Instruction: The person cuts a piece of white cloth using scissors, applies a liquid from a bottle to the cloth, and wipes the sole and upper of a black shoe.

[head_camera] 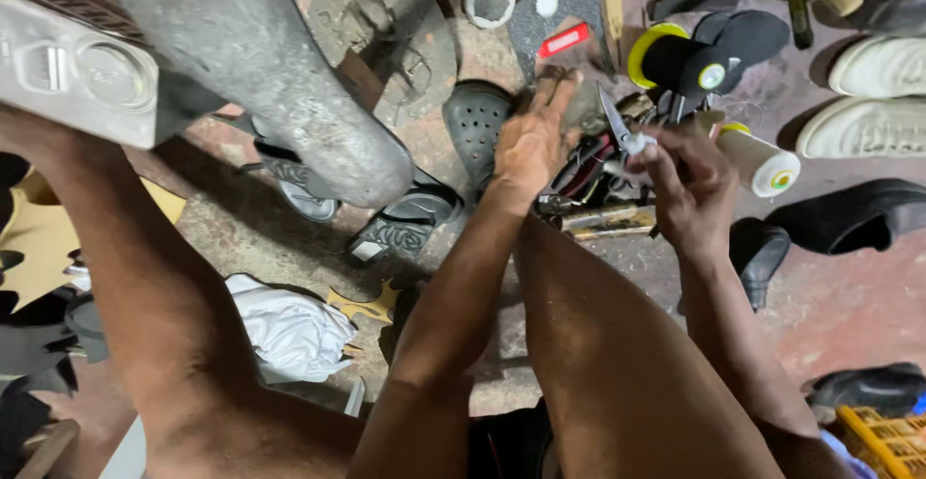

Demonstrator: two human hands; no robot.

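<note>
My left hand (533, 139) reaches forward into a heap of hand tools (588, 190) on the floor, fingers spread and resting on the heap beside a black clog (475, 122). My right hand (687, 182) is held just right of it, fingers pinched on a small white piece (639, 141) with a pointed metal blade (613, 117) sticking up from it; whether the blade belongs to scissors I cannot tell. A white thread spool with a yellow rim (762, 161) lies just right of that hand. My bare legs fill the lower frame.
A big grey iron shoe last (289, 83) and a metal box (77, 64) loom at upper left. Around lie a black sandal (405, 230), white cloth (289, 329), black spool (666, 54), red cutter (564, 40), white shoes (878, 93), black shoes (849, 214), yellow crate (887, 440).
</note>
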